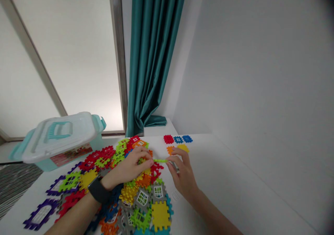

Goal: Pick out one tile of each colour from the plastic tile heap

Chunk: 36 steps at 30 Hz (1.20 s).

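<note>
Head view shows me a lidded box (64, 134) left of the left grip (132, 169), which hangs over the tile heap (142, 197), pinching one end of a lime-green tile (160, 161). The right grip (183, 175) holds the other end, probably to steady it; just beyond, five tiles (178, 139) lie apart, perhaps so they stay distinct from the heap.

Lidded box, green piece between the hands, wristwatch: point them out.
Lidded box (62, 143), head view: its white top.
Green piece (160, 161), head view: its visible middle.
Wristwatch (99, 190), head view: its dark face.
</note>
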Each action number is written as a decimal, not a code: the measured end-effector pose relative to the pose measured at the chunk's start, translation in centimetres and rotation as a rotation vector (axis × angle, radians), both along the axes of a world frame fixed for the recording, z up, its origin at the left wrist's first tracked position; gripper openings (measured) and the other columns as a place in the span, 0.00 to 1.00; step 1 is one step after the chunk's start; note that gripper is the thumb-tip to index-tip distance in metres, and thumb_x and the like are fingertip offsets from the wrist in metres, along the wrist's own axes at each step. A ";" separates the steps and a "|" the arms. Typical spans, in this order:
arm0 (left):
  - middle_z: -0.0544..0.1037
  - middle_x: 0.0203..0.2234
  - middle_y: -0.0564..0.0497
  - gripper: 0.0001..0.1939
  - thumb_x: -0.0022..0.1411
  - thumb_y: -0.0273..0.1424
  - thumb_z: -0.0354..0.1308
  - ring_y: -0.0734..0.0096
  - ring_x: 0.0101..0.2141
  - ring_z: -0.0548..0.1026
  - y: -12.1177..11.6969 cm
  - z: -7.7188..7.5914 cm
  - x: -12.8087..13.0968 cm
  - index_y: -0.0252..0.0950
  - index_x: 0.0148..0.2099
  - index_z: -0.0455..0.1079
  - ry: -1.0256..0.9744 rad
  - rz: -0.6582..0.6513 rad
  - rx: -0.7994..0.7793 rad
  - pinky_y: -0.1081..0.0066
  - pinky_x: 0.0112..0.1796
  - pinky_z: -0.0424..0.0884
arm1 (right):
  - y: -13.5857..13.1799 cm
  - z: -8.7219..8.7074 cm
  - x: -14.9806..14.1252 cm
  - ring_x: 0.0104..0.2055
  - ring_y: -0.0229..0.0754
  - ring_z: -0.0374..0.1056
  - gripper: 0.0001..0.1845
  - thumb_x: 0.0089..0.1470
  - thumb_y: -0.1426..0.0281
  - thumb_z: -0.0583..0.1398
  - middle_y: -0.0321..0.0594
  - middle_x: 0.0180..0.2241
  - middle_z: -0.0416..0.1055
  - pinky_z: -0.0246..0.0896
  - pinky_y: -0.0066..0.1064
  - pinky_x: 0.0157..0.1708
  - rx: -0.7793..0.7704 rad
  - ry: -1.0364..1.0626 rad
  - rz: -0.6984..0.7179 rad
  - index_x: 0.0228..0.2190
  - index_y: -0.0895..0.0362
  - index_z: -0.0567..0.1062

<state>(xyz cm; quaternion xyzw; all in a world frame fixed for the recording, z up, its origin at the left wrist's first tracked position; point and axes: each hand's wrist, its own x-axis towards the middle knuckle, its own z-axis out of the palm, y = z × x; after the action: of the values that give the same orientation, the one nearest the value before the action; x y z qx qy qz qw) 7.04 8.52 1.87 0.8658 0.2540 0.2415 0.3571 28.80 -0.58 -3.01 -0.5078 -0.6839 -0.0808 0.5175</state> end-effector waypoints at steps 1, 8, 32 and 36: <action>0.74 0.43 0.47 0.15 0.69 0.43 0.54 0.59 0.48 0.72 -0.1 0.1 0.0 0.39 0.39 0.74 0.009 -0.002 0.004 0.59 0.54 0.66 | -0.1 0.1 0.0 0.53 0.49 0.66 0.07 0.63 0.74 0.57 0.45 0.46 0.67 0.66 0.47 0.53 0.044 -0.065 0.006 0.40 0.52 0.75; 0.73 0.47 0.46 0.12 0.63 0.41 0.63 0.57 0.49 0.72 -0.2 -0.4 -0.2 0.38 0.41 0.72 0.036 0.061 0.239 0.57 0.53 0.68 | -0.1 0.8 0.5 0.54 0.48 0.68 0.12 0.62 0.79 0.58 0.43 0.43 0.70 0.67 0.50 0.55 0.133 -0.318 0.052 0.43 0.51 0.74; 0.74 0.55 0.41 0.18 0.64 0.39 0.64 0.51 0.54 0.71 -1.0 -1.1 0.2 0.37 0.53 0.71 0.111 0.133 0.889 0.48 0.59 0.61 | 0.0 0.5 -0.1 0.62 0.52 0.63 0.16 0.61 0.74 0.61 0.48 0.54 0.71 0.61 0.55 0.61 -0.033 -0.420 0.038 0.50 0.52 0.73; 0.75 0.54 0.41 0.24 0.66 0.42 0.62 0.50 0.54 0.70 -0.9 -1.3 0.4 0.37 0.59 0.68 0.184 0.171 0.796 0.49 0.59 0.61 | 0.7 0.0 0.8 0.62 0.53 0.62 0.16 0.60 0.74 0.61 0.48 0.54 0.71 0.60 0.54 0.60 -0.076 -0.390 0.019 0.50 0.52 0.72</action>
<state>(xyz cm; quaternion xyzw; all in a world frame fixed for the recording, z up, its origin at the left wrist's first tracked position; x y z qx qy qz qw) 7.43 7.66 0.60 0.9300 0.2427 0.2714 -0.0512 29.63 0.12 -2.99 -0.4953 -0.7786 -0.1469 0.3562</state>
